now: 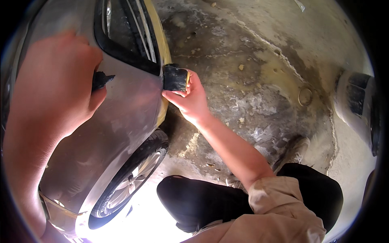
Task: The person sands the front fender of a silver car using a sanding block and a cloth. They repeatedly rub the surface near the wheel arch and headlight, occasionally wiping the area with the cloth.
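Observation:
My right hand point(191, 97) pinches a dark sheet, which looks like sandpaper point(175, 78), with a yellow edge behind it. It is held at the car's side edge, just below the corner of the window. My left hand point(60, 77) is closed over the car's dull grey-brown body panel point(121, 97). From between its thumb and fingers sticks a crumpled black piece point(101, 80) whose kind I cannot make out. The panel looks matt and smudged.
Below my hands is the car's wheel point(131, 182) with a spoked rim. A dark side window point(131, 28) with a black seal lies ahead. The concrete floor point(239, 77) is stained and cracked. A white bucket-like container point(351, 101) stands at the right.

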Tool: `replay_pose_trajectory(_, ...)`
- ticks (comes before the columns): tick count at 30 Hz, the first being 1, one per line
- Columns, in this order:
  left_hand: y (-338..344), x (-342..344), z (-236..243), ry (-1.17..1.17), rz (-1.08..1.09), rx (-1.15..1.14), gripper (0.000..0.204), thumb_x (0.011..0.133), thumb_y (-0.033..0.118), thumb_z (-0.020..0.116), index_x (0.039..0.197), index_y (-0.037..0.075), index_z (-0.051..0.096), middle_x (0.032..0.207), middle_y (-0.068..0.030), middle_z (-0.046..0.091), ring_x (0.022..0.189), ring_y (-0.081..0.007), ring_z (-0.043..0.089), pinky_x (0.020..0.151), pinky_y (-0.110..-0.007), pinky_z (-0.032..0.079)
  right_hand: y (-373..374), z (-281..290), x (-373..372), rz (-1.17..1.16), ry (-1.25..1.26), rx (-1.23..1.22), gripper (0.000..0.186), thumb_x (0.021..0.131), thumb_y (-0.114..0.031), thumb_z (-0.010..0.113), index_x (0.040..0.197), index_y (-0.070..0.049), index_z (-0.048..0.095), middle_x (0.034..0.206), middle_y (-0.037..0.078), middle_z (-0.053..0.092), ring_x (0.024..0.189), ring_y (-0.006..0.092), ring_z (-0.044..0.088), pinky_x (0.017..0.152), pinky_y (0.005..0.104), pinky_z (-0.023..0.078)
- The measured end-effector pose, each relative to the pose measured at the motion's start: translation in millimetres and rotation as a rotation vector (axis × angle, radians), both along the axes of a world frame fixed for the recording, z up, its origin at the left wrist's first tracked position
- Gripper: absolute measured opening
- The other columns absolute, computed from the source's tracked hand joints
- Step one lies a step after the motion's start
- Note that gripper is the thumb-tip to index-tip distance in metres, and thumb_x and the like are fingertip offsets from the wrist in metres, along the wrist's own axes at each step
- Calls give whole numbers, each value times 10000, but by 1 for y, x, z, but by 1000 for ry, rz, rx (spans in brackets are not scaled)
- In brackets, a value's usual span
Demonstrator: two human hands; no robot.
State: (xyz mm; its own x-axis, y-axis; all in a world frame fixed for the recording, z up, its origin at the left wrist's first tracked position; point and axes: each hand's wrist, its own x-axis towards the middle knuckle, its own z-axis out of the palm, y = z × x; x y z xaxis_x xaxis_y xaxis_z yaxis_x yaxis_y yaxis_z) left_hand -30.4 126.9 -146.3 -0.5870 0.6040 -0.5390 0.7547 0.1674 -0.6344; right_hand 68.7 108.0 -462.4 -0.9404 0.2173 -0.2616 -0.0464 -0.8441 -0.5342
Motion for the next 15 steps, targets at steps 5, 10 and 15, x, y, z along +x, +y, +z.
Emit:
replay_pose_trajectory(5, 7, 1, -4, -36, 25, 5, 237, 661, 115, 836, 762, 45, 632, 838, -98, 621, 882, -300, 611, 747, -435, 516, 5, -14, 1, -172, -244, 155, 296, 811, -35, 805, 1050, -20, 632, 851, -2, 654, 785, 71, 577, 690, 258, 490)
replay_pose_trajectory(10, 11, 4, 0, -5, 49, -17, 237, 672, 134, 843, 764, 62, 637, 825, -88, 630, 919, -294, 622, 747, -424, 518, 18, -37, -2, -199, -421, 186, 234, 798, -47, 760, 997, -26, 638, 702, -8, 599, 635, 73, 507, 575, 267, 438)
replay_pose_trajectory(15, 9, -1, -4, -20, 125, 22, 282, 638, 105, 841, 742, 63, 582, 814, -83, 593, 852, -301, 600, 708, -429, 503, 26, -27, -18, -315, -489, 482, 219, 820, -50, 709, 1023, -32, 627, 816, 68, 642, 728, 146, 587, 677, 319, 491)
